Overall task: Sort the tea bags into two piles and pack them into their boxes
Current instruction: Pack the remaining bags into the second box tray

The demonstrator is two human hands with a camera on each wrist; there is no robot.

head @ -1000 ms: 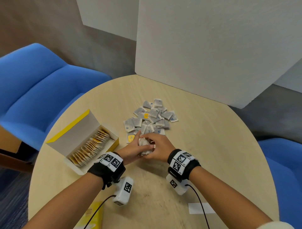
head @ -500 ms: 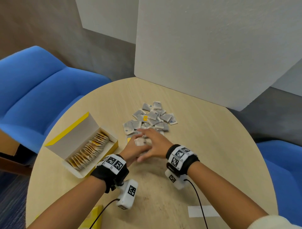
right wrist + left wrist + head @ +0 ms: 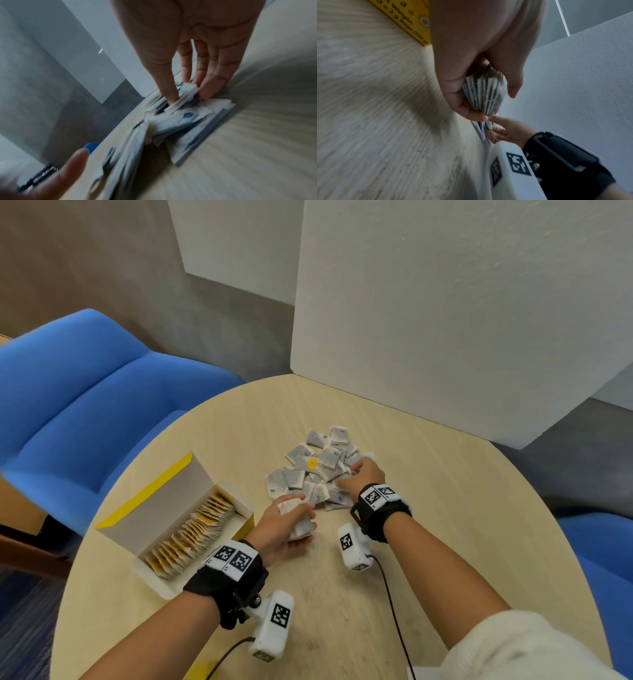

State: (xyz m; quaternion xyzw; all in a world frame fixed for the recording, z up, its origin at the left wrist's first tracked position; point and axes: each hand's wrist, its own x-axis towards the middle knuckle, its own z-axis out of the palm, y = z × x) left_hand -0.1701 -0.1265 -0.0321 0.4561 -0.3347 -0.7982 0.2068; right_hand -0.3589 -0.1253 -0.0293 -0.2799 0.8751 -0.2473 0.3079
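On the round wooden table [image 3: 445, 508] lies a loose pile of grey tea bags [image 3: 308, 474], one of them with a yellow tag [image 3: 312, 463]. My left hand [image 3: 284, 529] grips a stack of grey tea bags [image 3: 299, 522] just in front of the pile; the left wrist view shows the stack [image 3: 485, 94] fanned between thumb and fingers. My right hand [image 3: 359, 474] reaches into the pile's right side, and its thumb and fingertips [image 3: 209, 89] pinch a crumpled tea bag [image 3: 188, 89]. An open yellow box [image 3: 161, 508] at the left holds a row of yellow-tagged bags.
Blue chairs [image 3: 85, 412] stand at the left and at the far right [image 3: 603, 559]. A white board [image 3: 445, 320] stands at the table's far edge. A second yellow box [image 3: 202, 671] and a white paper slip [image 3: 421, 674] lie at the near edge.
Both hands were together on the stack a second ago. My right hand has let go and moved forward into the pile, while my left hand keeps the stack.
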